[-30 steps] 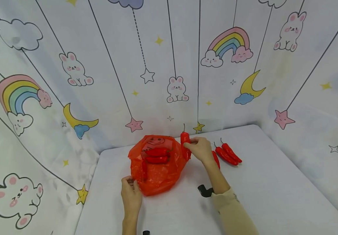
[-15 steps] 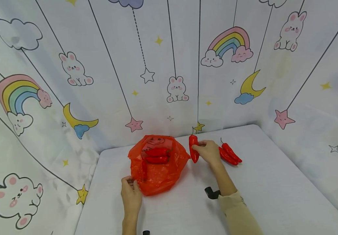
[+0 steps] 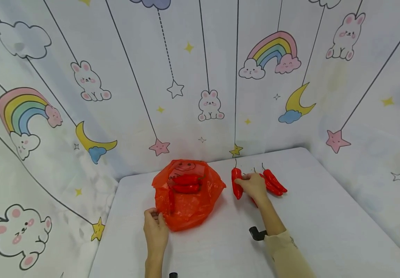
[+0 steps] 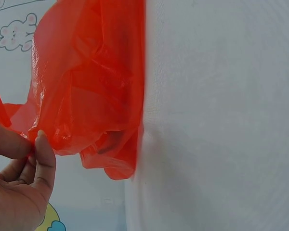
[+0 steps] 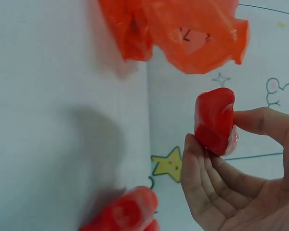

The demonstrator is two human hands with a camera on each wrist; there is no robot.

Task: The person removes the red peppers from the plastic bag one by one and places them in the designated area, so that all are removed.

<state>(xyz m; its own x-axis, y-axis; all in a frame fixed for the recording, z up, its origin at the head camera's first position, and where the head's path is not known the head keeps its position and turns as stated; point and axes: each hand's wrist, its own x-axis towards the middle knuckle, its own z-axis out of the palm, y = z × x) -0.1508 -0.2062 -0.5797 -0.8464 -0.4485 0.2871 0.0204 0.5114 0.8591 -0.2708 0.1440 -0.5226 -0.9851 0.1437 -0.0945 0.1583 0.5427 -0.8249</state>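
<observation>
In the head view, my left hand (image 3: 156, 227) pinches the near left edge of a red plastic bag (image 3: 194, 210), which the left wrist view shows closely between thumb and fingers. The bag lies on its side with its mouth spread, and several red chili peppers (image 3: 186, 189) lie within it. My right hand (image 3: 255, 187) holds another red chili pepper (image 3: 236, 180) between thumb and fingers, stem up, to the right of the bag. Seen from the right wrist, this held pepper (image 5: 214, 120) is above the table, apart from the bag.
More red chili peppers (image 3: 274, 182) lie on the white table (image 3: 217, 251) right of my right hand, one partly hidden beneath it. A patterned cloth wall (image 3: 133, 116) stands behind the table. A black wrist device (image 3: 256, 233) sits at my right wrist.
My right hand has moved with its chili pepper from the bag's right edge to the right and slightly nearer me. The left hand and the bag have stayed in place.
</observation>
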